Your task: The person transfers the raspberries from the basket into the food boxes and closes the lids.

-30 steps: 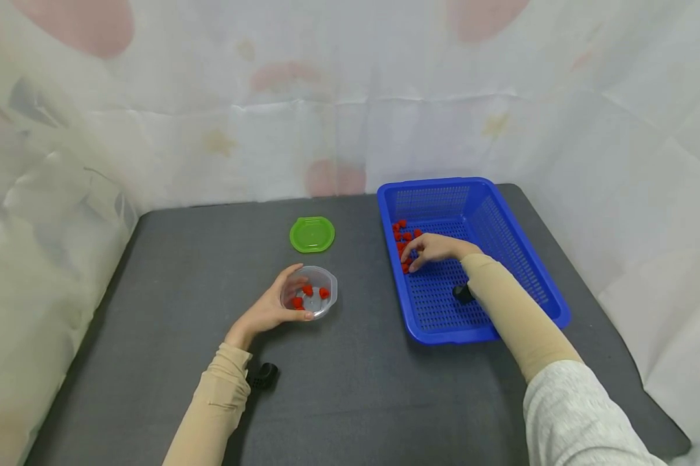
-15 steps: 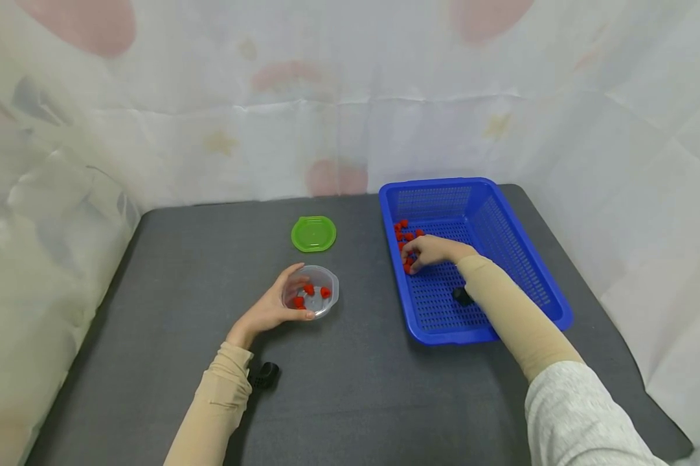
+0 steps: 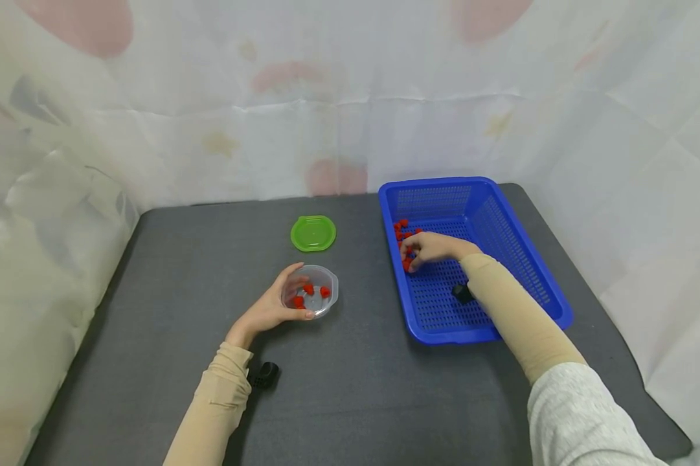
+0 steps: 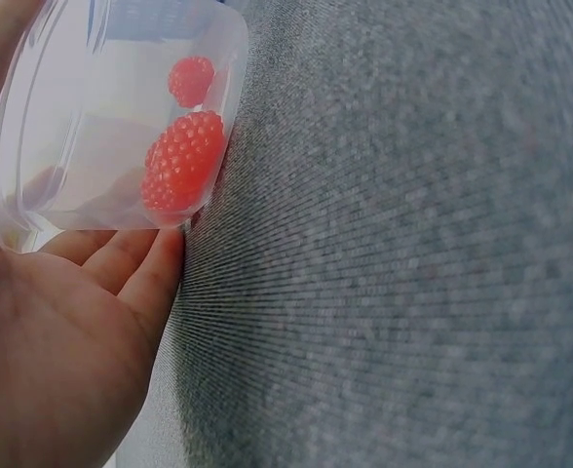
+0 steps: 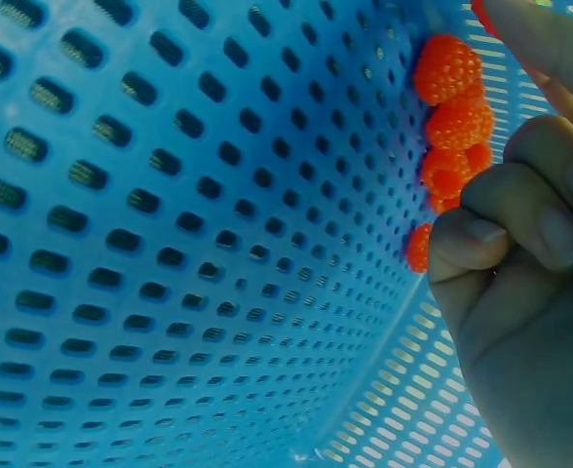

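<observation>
Resting in a clear tub (image 3: 316, 303), at least three red berries (image 3: 324, 292) lay loosely apart on its floor, near the middle of the table (image 3: 350, 388). Our left hand (image 3: 270, 307) held the tub from its left side, thumb along the near wall and fingers around the far one. On the left wrist view, two berries showed through the wall, close to the base; we could not tell whether that base touched the tabletop.

More berries sat bunched along the left wall of a blue basket (image 3: 443, 337), to the right of the tub and well apart from it. There our right hand (image 3: 434, 248) dipped inside, narrow, its forefinger stretched towards the fruit and the other fingers we could make out folded in. Red showed beside the forefinger's tip at the edge of the right wrist view, but we could not tell whether a berry was pinched.

Beyond the tub, a green lid (image 3: 313, 233) lay flat on the table, left of the basket. Beige sleeves (image 3: 218, 395) covered our forearms, with grey cloth (image 3: 579, 414) above the right one and a small black device (image 3: 265, 375) near the left wrist. Pale patterned sheeting (image 3: 291, 149) hung behind.
</observation>
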Action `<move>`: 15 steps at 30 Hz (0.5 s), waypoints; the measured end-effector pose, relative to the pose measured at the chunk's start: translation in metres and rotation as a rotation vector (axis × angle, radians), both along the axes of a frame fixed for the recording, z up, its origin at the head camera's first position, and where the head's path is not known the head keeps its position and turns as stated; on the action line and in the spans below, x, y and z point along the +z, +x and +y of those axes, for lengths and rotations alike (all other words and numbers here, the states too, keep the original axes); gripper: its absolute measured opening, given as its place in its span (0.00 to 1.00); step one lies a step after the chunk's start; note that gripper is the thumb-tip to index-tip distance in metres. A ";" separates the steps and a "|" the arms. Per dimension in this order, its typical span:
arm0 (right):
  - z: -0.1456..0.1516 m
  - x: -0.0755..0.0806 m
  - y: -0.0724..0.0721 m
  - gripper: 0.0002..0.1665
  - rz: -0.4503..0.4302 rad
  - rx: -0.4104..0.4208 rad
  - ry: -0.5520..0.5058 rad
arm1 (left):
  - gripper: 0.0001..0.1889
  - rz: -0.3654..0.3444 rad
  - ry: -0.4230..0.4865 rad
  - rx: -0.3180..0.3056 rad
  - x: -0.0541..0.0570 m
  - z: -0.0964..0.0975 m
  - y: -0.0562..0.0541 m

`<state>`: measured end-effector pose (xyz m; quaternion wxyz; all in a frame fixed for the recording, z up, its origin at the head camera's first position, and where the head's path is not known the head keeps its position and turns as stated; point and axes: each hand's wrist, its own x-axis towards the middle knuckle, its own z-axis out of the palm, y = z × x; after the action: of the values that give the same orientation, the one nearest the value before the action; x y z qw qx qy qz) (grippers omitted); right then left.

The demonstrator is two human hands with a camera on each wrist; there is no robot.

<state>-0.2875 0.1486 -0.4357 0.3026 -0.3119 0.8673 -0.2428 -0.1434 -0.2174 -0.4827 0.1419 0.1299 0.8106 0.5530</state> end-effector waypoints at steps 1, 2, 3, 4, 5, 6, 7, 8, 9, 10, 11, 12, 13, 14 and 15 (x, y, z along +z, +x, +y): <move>0.000 0.001 0.000 0.14 -0.002 -0.001 0.000 | 0.54 0.002 0.001 -0.002 0.000 0.000 0.000; 0.000 0.002 0.000 0.14 -0.005 0.000 -0.001 | 0.54 0.006 0.000 -0.003 0.000 0.000 0.000; 0.001 0.003 0.001 0.15 -0.006 -0.002 0.001 | 0.54 0.004 0.000 -0.002 0.000 0.000 0.000; 0.001 0.004 0.001 0.15 -0.006 -0.001 0.003 | 0.53 0.005 0.000 -0.002 0.000 0.000 0.000; 0.001 0.004 0.001 0.16 -0.004 0.002 0.002 | 0.53 0.001 0.002 0.001 0.000 0.001 0.000; 0.001 0.005 0.001 0.16 -0.001 0.003 -0.001 | 0.53 0.001 0.004 0.001 0.000 0.001 0.000; 0.002 0.007 0.002 0.16 -0.001 0.000 -0.004 | 0.53 0.003 0.004 -0.002 0.000 0.001 0.000; 0.002 0.008 0.002 0.17 -0.001 -0.004 -0.009 | 0.53 0.002 0.005 0.000 0.000 0.001 0.000; 0.002 0.009 0.002 0.17 0.001 -0.009 -0.013 | 0.53 0.001 0.006 0.002 -0.001 0.001 -0.001; 0.002 0.010 0.002 0.17 0.001 -0.012 -0.022 | 0.53 0.002 0.005 0.003 -0.001 0.001 -0.001; 0.003 0.011 0.002 0.17 0.000 -0.015 -0.030 | 0.53 0.003 0.005 0.002 -0.001 0.000 -0.001; 0.003 0.012 0.003 0.17 -0.004 -0.022 -0.034 | 0.53 0.006 0.004 0.001 -0.001 0.000 -0.001; 0.004 0.014 0.003 0.17 -0.009 -0.030 -0.039 | 0.53 0.006 0.002 0.000 -0.001 0.000 -0.001; 0.004 0.015 0.003 0.17 -0.012 -0.033 -0.045 | 0.53 0.003 0.001 0.001 -0.002 0.000 -0.001; 0.005 0.016 0.003 0.17 -0.016 -0.036 -0.051 | 0.53 0.004 0.000 -0.001 -0.002 0.000 -0.001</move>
<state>-0.2845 0.1536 -0.4199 0.2972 -0.3016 0.8639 -0.2727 -0.1445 -0.2176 -0.4844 0.1404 0.1315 0.8109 0.5526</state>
